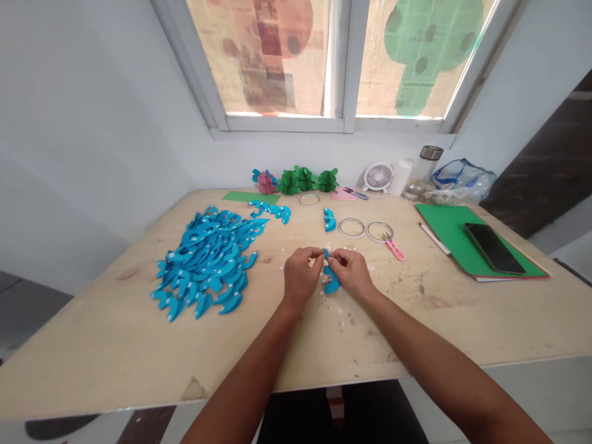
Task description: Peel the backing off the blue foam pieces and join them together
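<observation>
My left hand (303,274) and my right hand (352,272) meet over the middle of the table. Between their fingertips they pinch a small blue paper piece (326,253). Just below it, beside my right fingers, lies another curved blue paper piece (332,285); whether the two are joined I cannot tell. Beyond my hands lies a short row of blue paper pieces (328,219). A large heap of blue paper pieces (210,259) with white patches spreads to the left, and a smaller group (277,213) lies behind it.
Tape rings (351,227) and pink-handled snips (394,246) lie right of centre. Further right, a phone (494,248) rests on green sheets (444,237) beside a white pen (433,238). Green paper figures (305,179), a small fan (378,177) and a glass bottle (424,169) stand at the back.
</observation>
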